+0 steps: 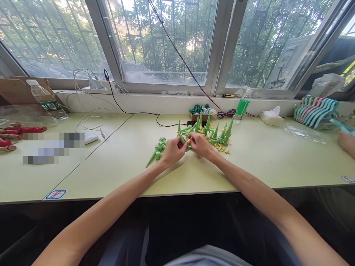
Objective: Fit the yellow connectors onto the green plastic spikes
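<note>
My left hand (173, 150) is closed around a green plastic watering spike (181, 139), its point tilted up. Against it, my right hand (201, 145) pinches a small yellow plastic valve (189, 140); the fingers partly hide where the two pieces meet. Just behind my hands is a heap of green spikes (206, 127), several pointing upward. Small yellow valves (222, 148) lie among them and along the heap's right front. Left of my left hand, a few green spikes with ribbed caps (158, 149) lie on the table.
Behind the heap stand a small box (203, 117) and a green-labelled bottle (242, 107). Tissues (271, 117), pastel hangers (314, 112) and another person's hand (346, 143) are to the right. Another bottle (48, 101), red wooden-ended items (24, 129) and white cables (90, 127) occupy the left.
</note>
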{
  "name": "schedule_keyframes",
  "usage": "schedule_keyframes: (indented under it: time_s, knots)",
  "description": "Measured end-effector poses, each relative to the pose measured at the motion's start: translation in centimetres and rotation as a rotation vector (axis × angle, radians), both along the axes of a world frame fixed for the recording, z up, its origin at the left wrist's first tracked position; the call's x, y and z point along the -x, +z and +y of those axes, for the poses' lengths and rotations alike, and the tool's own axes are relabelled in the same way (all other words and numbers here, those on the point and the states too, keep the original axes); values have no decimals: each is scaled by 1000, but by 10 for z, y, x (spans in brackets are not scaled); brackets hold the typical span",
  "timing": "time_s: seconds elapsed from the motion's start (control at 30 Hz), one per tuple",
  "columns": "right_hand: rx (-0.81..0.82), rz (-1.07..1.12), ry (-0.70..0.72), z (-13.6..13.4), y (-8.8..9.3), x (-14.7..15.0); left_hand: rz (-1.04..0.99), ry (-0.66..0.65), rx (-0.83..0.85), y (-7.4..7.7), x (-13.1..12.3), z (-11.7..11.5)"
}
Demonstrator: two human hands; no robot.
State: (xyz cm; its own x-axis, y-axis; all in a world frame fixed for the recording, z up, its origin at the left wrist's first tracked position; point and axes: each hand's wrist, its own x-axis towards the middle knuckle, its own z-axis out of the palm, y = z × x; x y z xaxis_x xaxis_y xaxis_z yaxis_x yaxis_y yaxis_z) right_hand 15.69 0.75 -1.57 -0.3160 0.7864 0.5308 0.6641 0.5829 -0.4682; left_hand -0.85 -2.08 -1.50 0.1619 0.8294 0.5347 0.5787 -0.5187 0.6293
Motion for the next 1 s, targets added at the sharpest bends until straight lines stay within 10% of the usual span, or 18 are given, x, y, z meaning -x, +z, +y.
schedule_keyframes:
  time_s: [1.0]
  knots:
    - [-59,43,5,-2,0,1,142,49,-7,1,3,0]
